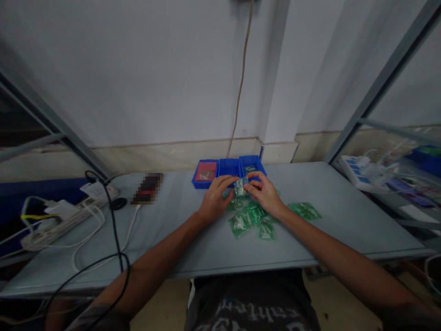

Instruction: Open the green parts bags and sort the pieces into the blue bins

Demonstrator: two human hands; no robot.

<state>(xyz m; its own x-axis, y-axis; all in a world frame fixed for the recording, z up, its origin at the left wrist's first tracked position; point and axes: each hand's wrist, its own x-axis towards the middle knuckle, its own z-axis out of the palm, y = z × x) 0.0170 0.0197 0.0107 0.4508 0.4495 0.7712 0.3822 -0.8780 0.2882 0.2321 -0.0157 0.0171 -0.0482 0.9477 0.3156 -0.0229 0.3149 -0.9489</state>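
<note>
Both of my hands meet over the grey table, in front of three blue bins. My left hand (216,198) and my right hand (264,192) each pinch one side of a small clear packet (240,186) held just above the table. Below and between them lies a loose pile of green packets (251,217). One more green packet (305,210) lies apart to the right of my right wrist. The left blue bin (206,174) holds reddish contents, the middle blue bin (228,167) looks dark inside, and the right blue bin (252,166) holds something greenish.
A white power strip (64,216) with plugs and white and black cables (115,230) covers the table's left side, beside a dark phone-like object (147,188). Metal frame struts rise at left and right. A side shelf (379,177) at right carries another power strip and clutter.
</note>
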